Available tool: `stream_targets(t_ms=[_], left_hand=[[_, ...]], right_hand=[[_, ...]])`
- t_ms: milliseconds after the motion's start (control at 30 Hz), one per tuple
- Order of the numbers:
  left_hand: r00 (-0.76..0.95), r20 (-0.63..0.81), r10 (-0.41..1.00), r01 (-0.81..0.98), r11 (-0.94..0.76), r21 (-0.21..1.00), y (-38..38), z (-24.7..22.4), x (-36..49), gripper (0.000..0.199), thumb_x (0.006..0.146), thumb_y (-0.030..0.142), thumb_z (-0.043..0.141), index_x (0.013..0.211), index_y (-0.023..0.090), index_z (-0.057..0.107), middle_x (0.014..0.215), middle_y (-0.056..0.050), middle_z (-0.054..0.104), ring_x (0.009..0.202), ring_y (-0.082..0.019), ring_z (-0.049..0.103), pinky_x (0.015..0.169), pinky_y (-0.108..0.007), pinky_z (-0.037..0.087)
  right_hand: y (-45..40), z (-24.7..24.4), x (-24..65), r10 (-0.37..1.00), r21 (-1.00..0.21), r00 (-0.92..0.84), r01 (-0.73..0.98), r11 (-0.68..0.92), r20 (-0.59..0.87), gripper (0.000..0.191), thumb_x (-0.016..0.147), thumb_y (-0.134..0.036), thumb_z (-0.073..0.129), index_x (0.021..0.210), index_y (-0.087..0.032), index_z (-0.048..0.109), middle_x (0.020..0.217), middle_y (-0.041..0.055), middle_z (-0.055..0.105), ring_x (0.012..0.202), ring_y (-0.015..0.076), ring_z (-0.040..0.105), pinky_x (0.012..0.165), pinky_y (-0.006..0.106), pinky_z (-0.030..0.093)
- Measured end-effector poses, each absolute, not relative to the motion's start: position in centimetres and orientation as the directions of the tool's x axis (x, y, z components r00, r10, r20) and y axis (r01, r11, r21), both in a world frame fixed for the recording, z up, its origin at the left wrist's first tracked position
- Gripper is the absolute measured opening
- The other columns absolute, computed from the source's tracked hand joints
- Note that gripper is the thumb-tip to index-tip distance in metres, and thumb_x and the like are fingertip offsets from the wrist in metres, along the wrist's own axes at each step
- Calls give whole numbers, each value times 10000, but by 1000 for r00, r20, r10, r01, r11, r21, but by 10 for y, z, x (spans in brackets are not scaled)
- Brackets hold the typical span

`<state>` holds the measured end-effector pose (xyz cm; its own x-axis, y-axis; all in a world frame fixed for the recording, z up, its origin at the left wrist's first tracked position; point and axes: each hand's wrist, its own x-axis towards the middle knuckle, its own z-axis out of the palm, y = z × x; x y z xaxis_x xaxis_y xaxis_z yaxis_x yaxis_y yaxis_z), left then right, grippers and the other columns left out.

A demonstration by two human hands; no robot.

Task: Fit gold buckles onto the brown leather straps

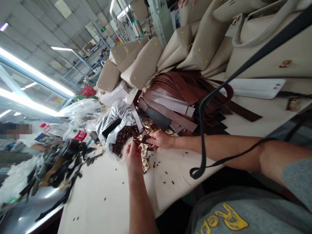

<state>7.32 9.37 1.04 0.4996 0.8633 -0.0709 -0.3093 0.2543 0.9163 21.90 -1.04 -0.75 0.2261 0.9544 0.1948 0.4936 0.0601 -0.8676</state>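
My right hand [162, 139] is closed on the end of a brown leather strap [145, 137]. Close beside it, my left hand [133, 157] has its fingers pinched at a small dark brown loop [136, 139], next to the strap's end. Gold metal buckles [145, 159] lie under and between the hands. A plastic bag [114, 113] with many small brown loops [120, 143] is just left of my hands. Behind them spreads a pile of brown leather straps [170, 97].
Beige handbags [143, 61] stand along the back of the white table [97, 195]. A black cord [202, 130] hangs across the right side. Bottles, black scraps [56, 169] and another person's arm [36, 146] are at left.
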Motion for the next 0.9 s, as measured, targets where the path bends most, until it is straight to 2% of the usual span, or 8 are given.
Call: stream_targets(t_ms=[200, 333, 533, 700, 900], left_hand=[[484, -80, 871, -231, 215, 949, 89, 9, 76, 329, 581, 353, 908, 724, 156, 686, 700, 25, 689, 535, -42, 558, 513, -152, 389], [496, -62, 866, -222, 196, 955, 87, 8, 77, 308, 582, 338, 905, 751, 164, 716, 758, 14, 714, 539, -34, 554, 511, -145, 390], [528, -22, 849, -280, 198, 939, 88, 5, 80, 286, 622, 352, 885, 796, 175, 743, 849, -28, 752, 676, -99, 656, 577, -180, 461], [533, -62, 844, -283, 248, 926, 89, 0, 83, 231, 654, 335, 870, 787, 187, 752, 860, -17, 748, 641, -66, 623, 541, -151, 435], [519, -64, 853, -291, 246, 924, 84, -6, 89, 167, 770, 377, 792, 852, 233, 768, 950, -12, 739, 792, -98, 660, 613, -165, 477]], right_hand=[[-15, 6, 218, 942, -862, 301, 506, -29, 145, 232, 936, -305, 571, 744, -183, 617, 567, 10, 623, 530, 122, 577, 528, 223, 397], [-16, 8, 216, 938, -862, 324, 503, -63, 121, 244, 912, -346, 618, 740, -172, 620, 532, 13, 597, 512, 128, 560, 523, 242, 383], [-16, 8, 214, 945, -858, 305, 510, -57, 118, 240, 913, -304, 619, 738, -142, 622, 562, 22, 623, 543, 127, 579, 550, 227, 376], [-15, 6, 215, 936, -858, 329, 510, -69, 121, 199, 940, -244, 572, 791, -129, 637, 579, 11, 646, 555, 116, 577, 566, 202, 372], [-14, 7, 214, 936, -840, 327, 538, -72, 130, 141, 907, -226, 612, 815, -125, 649, 580, 2, 633, 558, 121, 574, 566, 199, 349]])
